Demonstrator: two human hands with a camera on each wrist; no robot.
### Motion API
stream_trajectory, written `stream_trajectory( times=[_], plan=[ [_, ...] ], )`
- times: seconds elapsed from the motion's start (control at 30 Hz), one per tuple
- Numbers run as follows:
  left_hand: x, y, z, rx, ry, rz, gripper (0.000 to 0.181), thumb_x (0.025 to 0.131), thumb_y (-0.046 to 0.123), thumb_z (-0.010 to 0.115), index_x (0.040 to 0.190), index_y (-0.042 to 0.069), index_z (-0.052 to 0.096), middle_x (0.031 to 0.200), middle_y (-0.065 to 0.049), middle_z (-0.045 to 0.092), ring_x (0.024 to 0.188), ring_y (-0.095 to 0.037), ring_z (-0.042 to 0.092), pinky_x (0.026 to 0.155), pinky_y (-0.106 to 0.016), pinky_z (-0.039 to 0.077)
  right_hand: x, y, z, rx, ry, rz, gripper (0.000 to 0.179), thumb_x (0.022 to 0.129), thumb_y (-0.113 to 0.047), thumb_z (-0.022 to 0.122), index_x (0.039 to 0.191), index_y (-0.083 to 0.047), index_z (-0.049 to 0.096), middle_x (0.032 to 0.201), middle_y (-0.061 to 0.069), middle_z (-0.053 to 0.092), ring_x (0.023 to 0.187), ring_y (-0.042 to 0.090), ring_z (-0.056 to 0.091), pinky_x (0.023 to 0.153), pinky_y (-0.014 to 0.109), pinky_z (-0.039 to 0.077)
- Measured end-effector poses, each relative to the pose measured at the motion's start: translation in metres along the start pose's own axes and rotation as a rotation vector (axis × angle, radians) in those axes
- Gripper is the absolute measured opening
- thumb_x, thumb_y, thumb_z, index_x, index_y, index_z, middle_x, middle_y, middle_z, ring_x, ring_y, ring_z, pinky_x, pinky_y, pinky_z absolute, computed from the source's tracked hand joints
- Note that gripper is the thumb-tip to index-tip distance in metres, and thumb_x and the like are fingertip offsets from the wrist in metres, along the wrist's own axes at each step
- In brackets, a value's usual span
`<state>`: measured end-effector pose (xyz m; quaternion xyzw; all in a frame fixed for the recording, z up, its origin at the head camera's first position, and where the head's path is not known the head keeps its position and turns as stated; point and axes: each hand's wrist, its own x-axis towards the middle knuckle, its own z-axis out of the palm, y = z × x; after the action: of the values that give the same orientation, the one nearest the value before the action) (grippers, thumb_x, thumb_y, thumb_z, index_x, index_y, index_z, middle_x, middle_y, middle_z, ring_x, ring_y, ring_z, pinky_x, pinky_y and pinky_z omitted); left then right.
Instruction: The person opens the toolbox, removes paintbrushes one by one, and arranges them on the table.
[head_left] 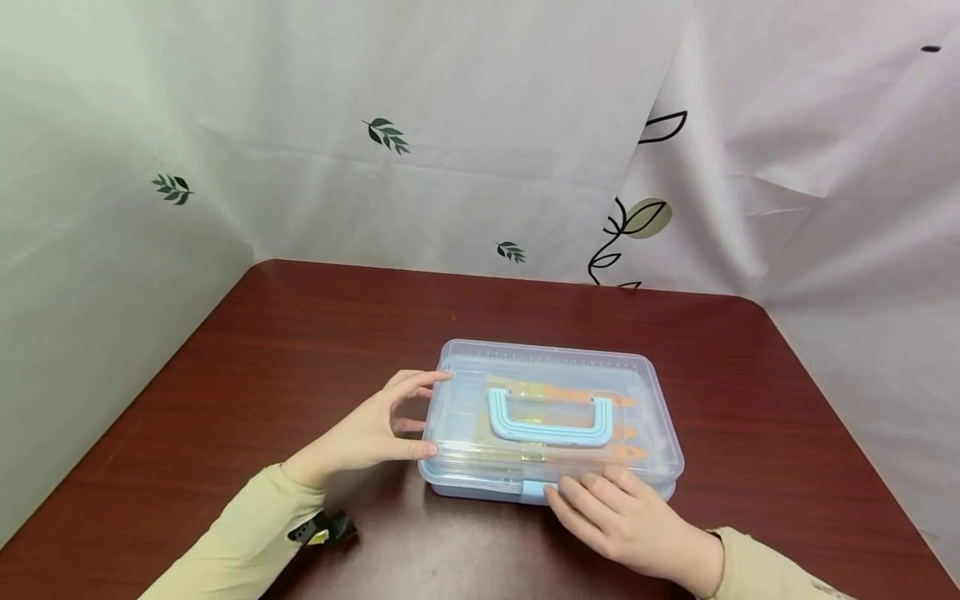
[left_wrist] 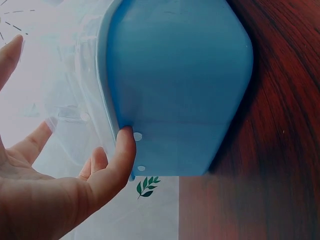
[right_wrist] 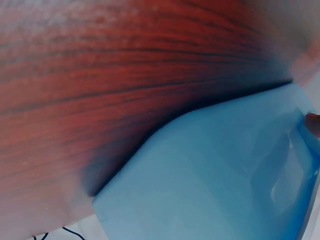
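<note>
A flat storage box with a clear lid (head_left: pixel 465 400) and a light blue base (left_wrist: pixel 185 90) lies on the table, its lid down. A blue carry handle (head_left: pixel 551 433) lies flat on top, and a blue latch (head_left: pixel 534 492) sits mid-front. Through the lid show several paintbrushes (head_left: pixel 566 393) with orange handles. My left hand (head_left: pixel 367 429) spreads around the box's left end, thumb at the front corner and a finger on the lid's edge. At the front, my right hand (head_left: pixel 622 521) bends its fingers over the lid's edge, thumb and fingertips at the latch.
The dark red wooden table (head_left: pixel 337 333) extends around the box. White curtains (head_left: pixel 465 192) with leaf prints hang behind it and at both sides. A black strap device (head_left: pixel 322 529) is at the left sleeve.
</note>
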<state>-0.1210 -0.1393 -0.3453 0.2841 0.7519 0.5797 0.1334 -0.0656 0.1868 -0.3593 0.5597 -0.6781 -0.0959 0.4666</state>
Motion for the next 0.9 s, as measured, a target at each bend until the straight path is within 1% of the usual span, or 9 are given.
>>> stream_trajectory(
  times=[0.23, 0.37, 0.57, 0.9],
  plan=[
    [0.0, -0.002, 0.0, 0.005, -0.009, 0.003, 0.075, 0.078, 0.011, 0.077, 0.142, 0.012, 0.039, 0.134, -0.015, 0.032, 0.123, -0.036, 0.038, 0.089, -0.031, 0.051, -0.001, -0.003, 0.003, -0.031, -0.002, 0.001, 0.028, 0.098, -0.006, 0.035, 0.098, -0.01, 0.062, 0.088, 0.002, 0.061, 0.074, 0.016, 0.054, 0.067, 0.027, 0.042],
    [-0.001, -0.003, 0.0, 0.02, -0.007, -0.008, 0.075, 0.078, 0.012, 0.077, 0.143, 0.014, 0.039, 0.134, -0.013, 0.032, 0.123, -0.035, 0.037, 0.089, -0.031, 0.051, -0.003, -0.005, 0.007, -0.028, 0.003, 0.007, 0.028, 0.098, -0.006, 0.035, 0.097, -0.01, 0.063, 0.087, 0.002, 0.061, 0.073, 0.016, 0.053, 0.066, 0.028, 0.04],
    [-0.002, -0.003, 0.0, 0.032, -0.006, -0.012, 0.075, 0.079, 0.013, 0.077, 0.143, 0.015, 0.038, 0.135, -0.014, 0.032, 0.124, -0.035, 0.037, 0.089, -0.031, 0.05, -0.006, -0.008, 0.011, -0.023, 0.022, 0.027, 0.026, 0.098, -0.006, 0.037, 0.095, -0.01, 0.063, 0.085, 0.002, 0.06, 0.071, 0.016, 0.051, 0.066, 0.028, 0.036],
    [-0.003, -0.002, 0.0, 0.037, -0.003, -0.017, 0.075, 0.079, 0.014, 0.077, 0.144, 0.016, 0.038, 0.137, -0.012, 0.032, 0.124, -0.034, 0.035, 0.09, -0.032, 0.05, -0.005, -0.009, 0.013, -0.01, 0.065, 0.03, 0.026, 0.097, -0.004, 0.038, 0.093, -0.008, 0.064, 0.077, 0.002, 0.057, 0.068, 0.015, 0.051, 0.063, 0.028, 0.038]
  ],
)
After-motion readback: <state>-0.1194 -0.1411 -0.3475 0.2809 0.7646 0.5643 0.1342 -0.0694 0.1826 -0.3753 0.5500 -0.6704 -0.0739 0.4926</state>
